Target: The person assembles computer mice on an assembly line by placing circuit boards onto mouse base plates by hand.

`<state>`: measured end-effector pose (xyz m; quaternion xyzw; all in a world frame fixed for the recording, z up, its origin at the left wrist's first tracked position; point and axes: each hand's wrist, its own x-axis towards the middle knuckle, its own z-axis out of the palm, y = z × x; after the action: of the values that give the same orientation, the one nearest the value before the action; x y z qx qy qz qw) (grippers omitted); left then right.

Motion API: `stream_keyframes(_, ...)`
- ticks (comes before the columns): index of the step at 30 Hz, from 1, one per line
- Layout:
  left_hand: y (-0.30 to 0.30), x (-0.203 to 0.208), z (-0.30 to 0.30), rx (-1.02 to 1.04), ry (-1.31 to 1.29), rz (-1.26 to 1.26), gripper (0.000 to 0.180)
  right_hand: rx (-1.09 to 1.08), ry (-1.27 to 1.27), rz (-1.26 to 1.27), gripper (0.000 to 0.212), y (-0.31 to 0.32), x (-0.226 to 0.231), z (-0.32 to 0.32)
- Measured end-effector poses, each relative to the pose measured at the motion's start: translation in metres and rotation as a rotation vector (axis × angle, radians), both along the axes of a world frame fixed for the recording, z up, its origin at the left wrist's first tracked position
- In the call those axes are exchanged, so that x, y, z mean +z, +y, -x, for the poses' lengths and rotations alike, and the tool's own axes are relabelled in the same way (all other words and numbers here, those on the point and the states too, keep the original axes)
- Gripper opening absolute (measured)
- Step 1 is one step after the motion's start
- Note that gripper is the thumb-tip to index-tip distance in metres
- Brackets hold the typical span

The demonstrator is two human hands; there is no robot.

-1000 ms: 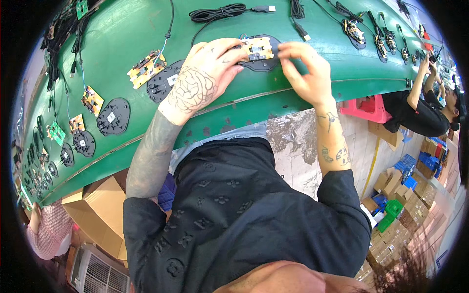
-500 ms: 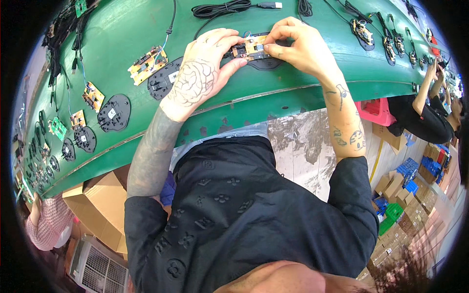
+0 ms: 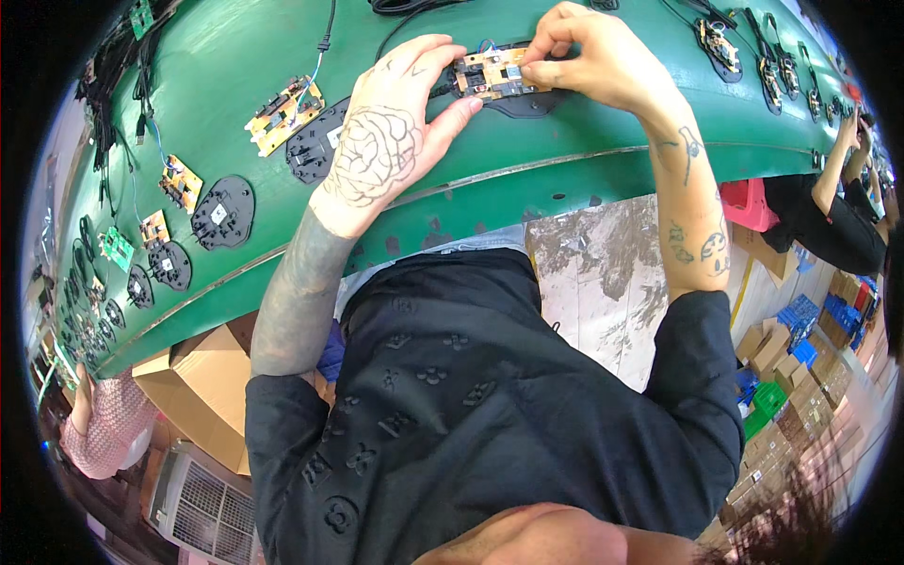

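A tan circuit board (image 3: 485,77) with black and grey parts lies over a black mouse base (image 3: 527,105) on the green worktable. My left hand (image 3: 391,132) is closed around the board's left end, with fingertips at its far edge and the thumb at its near edge. At the right end, the thumb and index finger of my right hand (image 3: 598,61) are pinched together against the board; whatever is between them is hidden. Beside my left hand are another mouse base (image 3: 309,146), partly covered, and a wired tan board (image 3: 282,118).
More boards and bases line the green worktable (image 3: 395,202) to the left, including a black base (image 3: 224,215). Mouse assemblies (image 3: 718,49) with cables lie to the right. Below the table edge stand an open cardboard box (image 3: 193,391) and a pink container (image 3: 746,204). Other people work at both ends.
The view has shifted slightly. My right hand has moved a little up and right along the board, with its fingers still pinched. My left hand keeps its place at the left end.
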<state>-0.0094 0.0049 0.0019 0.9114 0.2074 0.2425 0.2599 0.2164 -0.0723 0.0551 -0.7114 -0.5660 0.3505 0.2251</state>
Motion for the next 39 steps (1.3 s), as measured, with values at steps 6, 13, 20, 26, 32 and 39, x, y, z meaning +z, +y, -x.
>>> stream_keyframes(6, -0.001, 0.001, 0.0, 0.023, 0.039, -0.063, 0.041, 0.086, 0.008, -0.195, 0.015, -0.014, -0.031, -0.006)
stream_keyframes(13, 0.004, 0.013, 0.018, 0.046, 0.141, -0.25, 0.021, -0.093, -0.078, -0.232, 0.015, -0.035, -0.033, 0.007)
stream_keyframes(20, 0.001, 0.012, 0.018, 0.055, 0.14, -0.272, 0.011, 0.015, -0.193, -0.435, 0.032, -0.031, -0.023, 0.031)
stream_keyframes(26, 0.001, 0.01, 0.015, 0.0, 0.18, -0.345, 0.011, 0.096, -0.359, -0.436, 0.033, -0.031, -0.031, 0.041)
stream_keyframes(32, 0.003, 0.007, 0.009, -0.022, 0.16, -0.351, 0.008, 0.147, -0.419, -0.348, 0.032, -0.024, -0.019, 0.04)
stream_keyframes(39, -0.004, 0.004, 0.006, 0.07, 0.204, -0.308, 0.006, 0.135, -0.403, -0.324, 0.035, -0.027, -0.02, 0.042)
